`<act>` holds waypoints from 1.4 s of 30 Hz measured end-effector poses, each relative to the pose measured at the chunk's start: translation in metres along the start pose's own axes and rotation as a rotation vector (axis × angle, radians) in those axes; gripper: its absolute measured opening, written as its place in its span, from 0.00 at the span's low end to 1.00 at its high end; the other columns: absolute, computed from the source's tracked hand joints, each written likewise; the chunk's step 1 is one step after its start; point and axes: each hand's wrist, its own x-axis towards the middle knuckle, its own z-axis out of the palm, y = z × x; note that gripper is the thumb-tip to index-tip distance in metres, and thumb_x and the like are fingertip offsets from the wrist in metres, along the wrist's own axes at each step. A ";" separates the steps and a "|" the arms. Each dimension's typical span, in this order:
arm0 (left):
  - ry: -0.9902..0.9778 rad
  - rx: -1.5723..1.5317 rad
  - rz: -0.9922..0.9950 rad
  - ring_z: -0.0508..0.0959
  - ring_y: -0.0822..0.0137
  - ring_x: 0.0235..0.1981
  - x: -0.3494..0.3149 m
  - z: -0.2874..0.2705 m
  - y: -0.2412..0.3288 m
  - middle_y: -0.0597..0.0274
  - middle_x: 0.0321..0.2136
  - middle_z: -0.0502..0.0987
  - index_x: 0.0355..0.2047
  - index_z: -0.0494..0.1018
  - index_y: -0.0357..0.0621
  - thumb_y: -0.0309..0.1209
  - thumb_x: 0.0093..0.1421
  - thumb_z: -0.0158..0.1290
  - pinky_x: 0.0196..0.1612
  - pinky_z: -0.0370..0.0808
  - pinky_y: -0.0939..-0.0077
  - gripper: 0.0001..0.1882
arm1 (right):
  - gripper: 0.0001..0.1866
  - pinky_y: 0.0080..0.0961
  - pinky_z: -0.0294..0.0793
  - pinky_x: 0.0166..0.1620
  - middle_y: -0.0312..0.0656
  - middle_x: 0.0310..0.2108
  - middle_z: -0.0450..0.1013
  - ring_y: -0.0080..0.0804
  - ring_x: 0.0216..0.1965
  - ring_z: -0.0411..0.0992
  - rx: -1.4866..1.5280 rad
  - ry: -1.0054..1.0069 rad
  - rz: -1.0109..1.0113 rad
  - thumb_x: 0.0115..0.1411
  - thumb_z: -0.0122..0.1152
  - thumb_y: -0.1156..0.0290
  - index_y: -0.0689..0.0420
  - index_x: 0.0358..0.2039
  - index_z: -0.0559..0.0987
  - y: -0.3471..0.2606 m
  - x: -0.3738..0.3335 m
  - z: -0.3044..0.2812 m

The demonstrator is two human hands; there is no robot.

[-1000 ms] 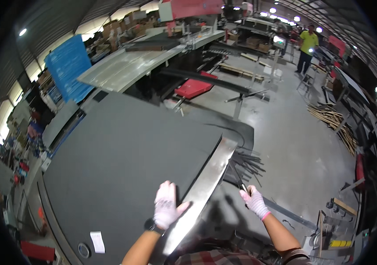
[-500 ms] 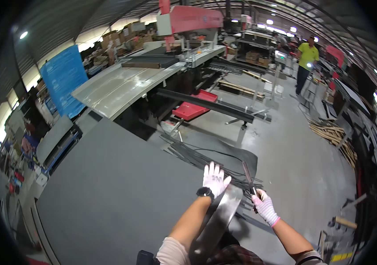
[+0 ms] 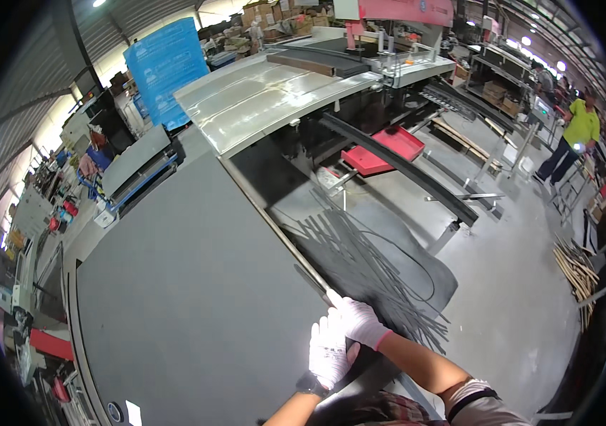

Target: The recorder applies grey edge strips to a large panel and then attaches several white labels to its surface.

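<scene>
Grey sheet (image 3: pixel 175 298) spread wide; edge work, I judged. Left hand (image 3: pixel 328 353) fingers outstretched; right hand (image 3: pixel 358 323) at edge, grip I couldn't tell. Next needed steady left palm.

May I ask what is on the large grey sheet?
A dark ring, white slip and unclear dark streak; the left hand and right hand, at its edge, hide whatever lies beneath.

No words or numbers legible. Blue sheet (image 3: pixel 166 74): pale print, too small. Pink machine (image 3: pixel 395 10): round emblem plus lettering, too small. Left glove (image 3: pixel 328 353): dark print across back, blurred. Paper slip (image 3: pixel 133 413): washed out. Screen (image 3: pixel 542 106): lit, content unreadable.
</scene>
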 end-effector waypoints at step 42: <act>0.084 -0.108 -0.036 0.60 0.47 0.61 -0.031 -0.013 -0.050 0.43 0.56 0.63 0.53 0.62 0.35 0.49 0.54 0.54 0.64 0.53 0.48 0.35 | 0.18 0.43 0.73 0.47 0.54 0.41 0.76 0.48 0.44 0.76 -0.255 0.102 -0.077 0.62 0.45 0.69 0.58 0.52 0.71 -0.203 0.238 0.004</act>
